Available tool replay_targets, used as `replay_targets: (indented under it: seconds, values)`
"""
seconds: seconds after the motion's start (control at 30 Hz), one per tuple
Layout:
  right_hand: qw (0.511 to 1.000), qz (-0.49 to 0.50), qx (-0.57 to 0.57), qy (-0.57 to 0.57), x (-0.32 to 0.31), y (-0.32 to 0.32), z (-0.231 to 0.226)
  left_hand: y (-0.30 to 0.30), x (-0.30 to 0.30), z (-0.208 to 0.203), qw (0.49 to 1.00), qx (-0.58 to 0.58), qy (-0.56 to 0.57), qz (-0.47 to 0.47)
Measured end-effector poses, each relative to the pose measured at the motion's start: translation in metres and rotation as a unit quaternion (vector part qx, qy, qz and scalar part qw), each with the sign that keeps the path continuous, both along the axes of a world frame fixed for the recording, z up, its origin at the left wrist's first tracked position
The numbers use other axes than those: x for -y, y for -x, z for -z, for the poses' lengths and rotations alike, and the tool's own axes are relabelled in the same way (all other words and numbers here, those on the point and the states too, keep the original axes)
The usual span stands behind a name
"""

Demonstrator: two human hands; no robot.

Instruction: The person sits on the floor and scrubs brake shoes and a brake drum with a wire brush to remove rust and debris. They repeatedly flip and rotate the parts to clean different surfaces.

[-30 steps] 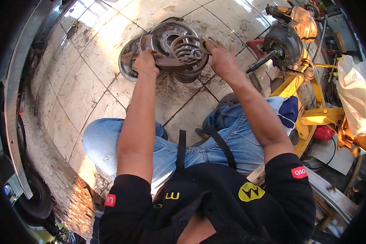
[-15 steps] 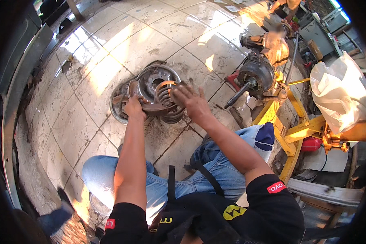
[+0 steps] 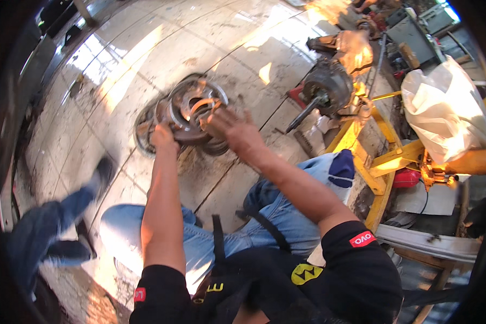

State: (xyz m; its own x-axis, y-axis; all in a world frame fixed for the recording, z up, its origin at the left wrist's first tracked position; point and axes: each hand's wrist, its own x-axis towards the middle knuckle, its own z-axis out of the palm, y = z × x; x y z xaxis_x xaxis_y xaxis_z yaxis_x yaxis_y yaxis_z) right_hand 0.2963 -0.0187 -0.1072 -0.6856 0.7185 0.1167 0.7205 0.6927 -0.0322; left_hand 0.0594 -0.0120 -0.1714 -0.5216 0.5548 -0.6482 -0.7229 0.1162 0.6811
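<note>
My left hand (image 3: 164, 137) is closed on the edge of a rusty curved metal piece, which looks like a brake shoe (image 3: 190, 136). With fingers stretched out, my right hand (image 3: 228, 127) lies against a rusty coil spring (image 3: 201, 103), partly covering it; motion smears its fingertips. Behind and beneath these, a round metal plate (image 3: 179, 89) with a central hole rests on the tiled floor. Other round parts under the pile are mostly hidden.
On the right, an axle assembly with a dark drum (image 3: 329, 89) sits by a yellow metal stand (image 3: 380, 167). A white plastic bag (image 3: 443, 113) and a red container (image 3: 406, 179) are beside it. Another person's leg (image 3: 73, 210) in dark trousers is at lower left.
The other person's leg and shoe have come further into view at the left. My right hand stays at the spring, now more blurred. The whole view has shifted slightly.
</note>
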Motion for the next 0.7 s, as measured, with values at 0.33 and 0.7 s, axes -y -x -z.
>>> replay_targets:
  seconds: [0.33, 0.7]
  values:
    - [0.995, 0.059, -0.053, 0.052, -0.013, -0.005, -0.013, -0.016, 0.011, -0.036, 0.994, -0.077, 0.062, 0.035]
    - [0.988, 0.088, -0.066, 0.107, -0.019, -0.002, -0.023, -0.018, 0.004, -0.020, 1.000, -0.026, -0.011, 0.003]
